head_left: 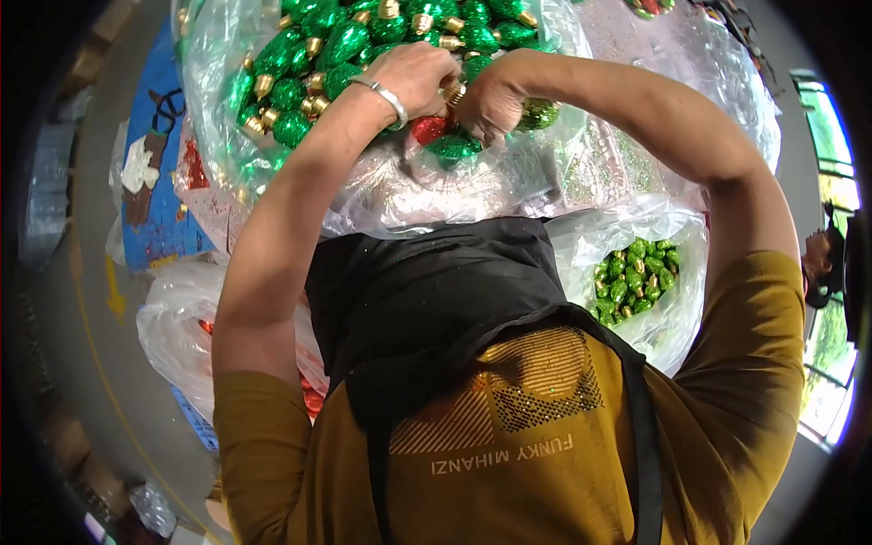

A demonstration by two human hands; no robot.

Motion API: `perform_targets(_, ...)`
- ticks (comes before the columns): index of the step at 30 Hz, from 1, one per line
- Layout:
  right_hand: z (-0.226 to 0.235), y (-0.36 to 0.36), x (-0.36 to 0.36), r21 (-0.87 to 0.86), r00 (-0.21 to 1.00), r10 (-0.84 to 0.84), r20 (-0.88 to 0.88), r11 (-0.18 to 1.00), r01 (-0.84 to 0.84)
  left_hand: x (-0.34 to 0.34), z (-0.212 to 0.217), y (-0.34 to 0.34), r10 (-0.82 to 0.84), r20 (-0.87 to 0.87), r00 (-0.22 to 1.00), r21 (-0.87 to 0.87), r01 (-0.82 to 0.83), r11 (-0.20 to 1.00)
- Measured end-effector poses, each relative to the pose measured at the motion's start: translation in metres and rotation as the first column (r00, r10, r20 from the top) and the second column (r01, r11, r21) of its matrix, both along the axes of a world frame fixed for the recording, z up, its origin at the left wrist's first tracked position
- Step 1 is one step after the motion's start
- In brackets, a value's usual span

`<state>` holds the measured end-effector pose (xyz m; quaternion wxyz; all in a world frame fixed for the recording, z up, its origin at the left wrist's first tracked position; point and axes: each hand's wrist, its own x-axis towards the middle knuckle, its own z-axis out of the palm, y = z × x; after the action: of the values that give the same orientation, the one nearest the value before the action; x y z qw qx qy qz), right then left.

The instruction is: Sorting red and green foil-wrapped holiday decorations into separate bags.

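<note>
My left hand [416,80], with a silvery bracelet at its wrist, is closed around a bulb-shaped ornament whose ridged gold cap [453,92] shows between my two hands. My right hand [493,102] meets it from the right, fingers bent down and pressed together; what is in them is hidden. Just below the hands are a red glitter ornament [428,131] and a green glitter ornament [453,147]. A lighter green ornament [538,114] lies to the right of my right hand. Beyond, green glitter bulb ornaments [345,42] with gold caps fill a clear plastic bag [215,68].
Clear plastic sheeting [400,195] covers the near table edge. At lower right, an open bag [677,331] holds small green ornaments [636,280]. Another plastic bag [177,304] with red pieces sits at lower left. A blue surface [163,232] lies left; a person [822,254] is far right.
</note>
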<state>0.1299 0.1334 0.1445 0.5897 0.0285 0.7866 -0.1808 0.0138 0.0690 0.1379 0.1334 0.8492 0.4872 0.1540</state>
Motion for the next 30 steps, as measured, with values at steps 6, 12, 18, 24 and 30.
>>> perform_targets(6, 0.030, -0.011, 0.001, -0.065, 0.993, -0.040, -0.114, 0.997, 0.032, 0.002, -0.003, -0.011, 0.186, 0.082, 0.979, -0.151, -0.172, 0.973)
perform_targets(12, -0.031, -0.009, 0.008, -0.077, 0.988, -0.150, 0.034, 0.985, 0.152, 0.013, -0.001, -0.018, 0.155, 0.052, 0.987, -0.041, -0.153, 0.987)
perform_targets(18, 0.082, -0.056, 0.008, 0.343, 0.881, 0.174, -0.440, 0.939, -0.013, 0.002, -0.018, -0.023, 0.162, 0.030, 0.986, -0.055, -0.160, 0.986)
perform_targets(24, 0.066, -0.028, 0.022, 0.009, 0.613, -0.126, -0.780, 0.977, 0.211, -0.018, -0.005, -0.002, 0.068, 0.139, 0.988, -0.191, -0.040, 0.981)
perform_targets(30, 0.052, -0.023, 0.017, -0.344, 0.540, -0.647, -0.538, 0.753, 0.561, -0.024, 0.004, 0.003, 0.031, 0.046, 0.998, -0.332, -0.014, 0.943)
